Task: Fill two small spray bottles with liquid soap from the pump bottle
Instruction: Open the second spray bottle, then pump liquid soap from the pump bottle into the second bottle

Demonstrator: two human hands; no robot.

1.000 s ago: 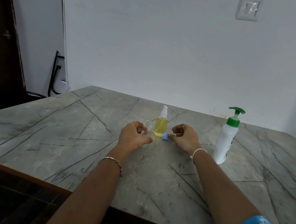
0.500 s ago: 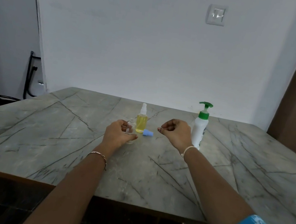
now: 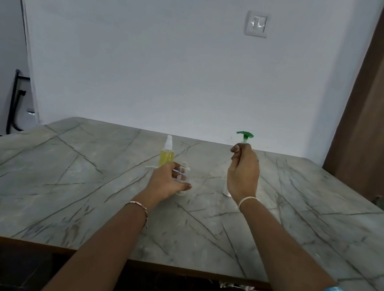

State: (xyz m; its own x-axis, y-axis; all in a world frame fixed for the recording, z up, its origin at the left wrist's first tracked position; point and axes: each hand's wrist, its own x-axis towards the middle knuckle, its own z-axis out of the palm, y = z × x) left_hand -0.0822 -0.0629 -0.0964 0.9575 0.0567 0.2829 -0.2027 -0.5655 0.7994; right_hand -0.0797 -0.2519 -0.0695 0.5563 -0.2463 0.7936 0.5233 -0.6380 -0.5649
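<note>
Our right hand [image 3: 243,173] has swung over to the white green-topped pump bottle [image 3: 244,135] right of centre on the counter [image 3: 57,175], fingers [image 3: 236,150] curled, grip unclear, while our left hand [image 3: 168,181] grips the small clear open spray bottle [image 3: 184,172] mid-counter, ready for soap.

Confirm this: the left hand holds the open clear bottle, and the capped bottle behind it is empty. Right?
No. The head view shows the capped bottle holding yellow liquid, not empty. The left hand does hold the open clear bottle, with the capped one behind it.
</note>
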